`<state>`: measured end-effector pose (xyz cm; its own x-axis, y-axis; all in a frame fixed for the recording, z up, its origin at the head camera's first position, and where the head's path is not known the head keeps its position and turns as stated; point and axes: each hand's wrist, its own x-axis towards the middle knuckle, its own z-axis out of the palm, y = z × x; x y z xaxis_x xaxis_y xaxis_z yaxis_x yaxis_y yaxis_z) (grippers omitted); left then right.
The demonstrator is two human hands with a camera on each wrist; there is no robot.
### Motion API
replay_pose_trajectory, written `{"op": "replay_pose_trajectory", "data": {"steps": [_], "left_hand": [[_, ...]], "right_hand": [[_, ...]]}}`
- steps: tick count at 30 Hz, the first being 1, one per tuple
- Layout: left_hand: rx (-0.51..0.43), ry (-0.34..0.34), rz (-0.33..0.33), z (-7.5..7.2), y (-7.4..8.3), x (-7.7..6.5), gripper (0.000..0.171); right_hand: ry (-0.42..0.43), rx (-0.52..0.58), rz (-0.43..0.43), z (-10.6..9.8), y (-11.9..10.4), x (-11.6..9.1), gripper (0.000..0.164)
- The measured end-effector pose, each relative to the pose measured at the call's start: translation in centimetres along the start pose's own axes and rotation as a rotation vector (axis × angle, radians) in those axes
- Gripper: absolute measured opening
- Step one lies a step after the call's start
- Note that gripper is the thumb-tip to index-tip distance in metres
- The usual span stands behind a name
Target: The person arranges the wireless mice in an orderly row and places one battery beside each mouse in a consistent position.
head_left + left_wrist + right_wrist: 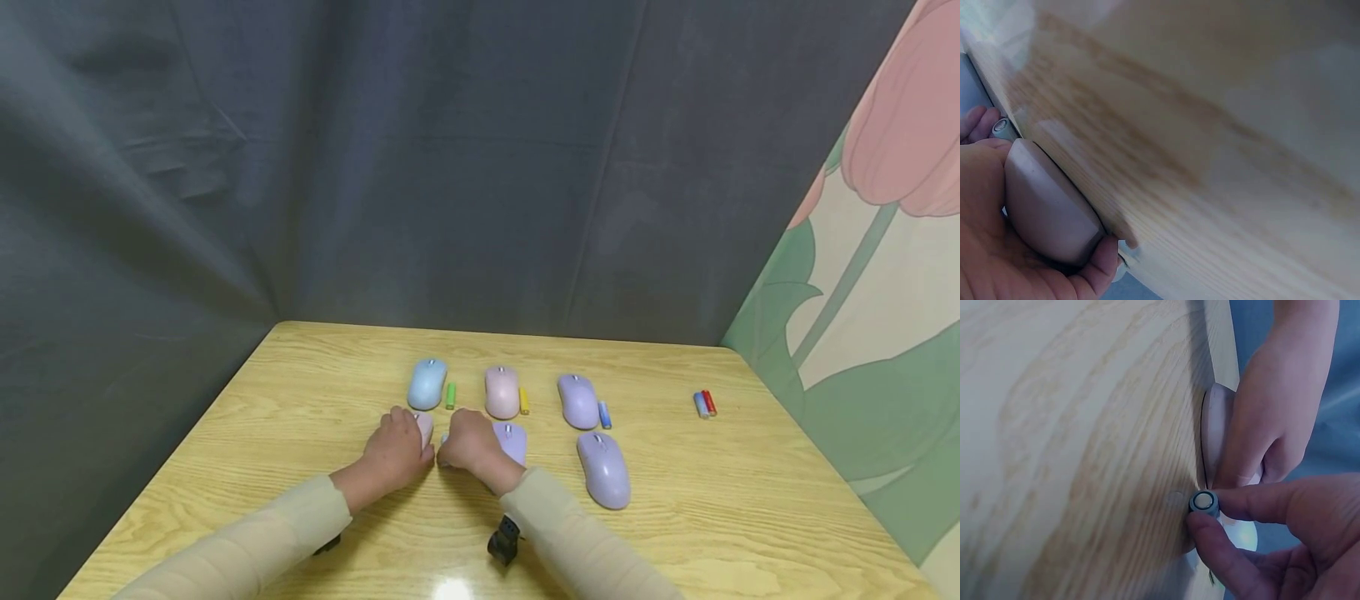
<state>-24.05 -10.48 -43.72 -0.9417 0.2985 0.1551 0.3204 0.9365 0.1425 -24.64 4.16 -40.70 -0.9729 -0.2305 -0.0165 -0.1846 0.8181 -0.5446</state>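
My left hand [397, 450] grips a pale pink computer mouse [426, 423] lying on the wooden table. In the left wrist view the fingers curl round both sides of that mouse [1050, 206]. Just to its right, my right hand [470, 442] pinches a small battery between thumb and finger. The right wrist view shows the battery [1204, 500] end-on, close to the tabletop and beside the pink mouse [1215, 425]. A lilac mouse [512, 440] lies right of my right hand, partly hidden by it.
Behind the hands stand a blue mouse [427, 384] with a green battery [451, 396], a pink mouse [502, 392] with a yellow battery [524, 401], and a purple mouse [578, 402] with a blue battery [604, 415]. Another purple mouse [604, 470] lies nearer. Two batteries [705, 404] lie far right.
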Motion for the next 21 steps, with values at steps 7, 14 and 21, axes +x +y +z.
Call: {"op": "replay_pose_trajectory", "data": {"steps": [7,14,21], "left_hand": [[0.010,0.000,0.004,0.13,-0.07,0.03,0.047],[0.012,-0.009,-0.004,0.26,-0.06,0.10,0.050],[0.011,-0.015,-0.012,0.22,-0.01,0.16,0.054]], "right_hand": [[-0.023,-0.007,0.014,0.12,-0.12,0.01,0.023],[-0.049,-0.017,0.023,0.13,-0.29,-0.02,0.023],[-0.061,-0.023,0.032,0.20,-0.11,0.14,0.022]]}}
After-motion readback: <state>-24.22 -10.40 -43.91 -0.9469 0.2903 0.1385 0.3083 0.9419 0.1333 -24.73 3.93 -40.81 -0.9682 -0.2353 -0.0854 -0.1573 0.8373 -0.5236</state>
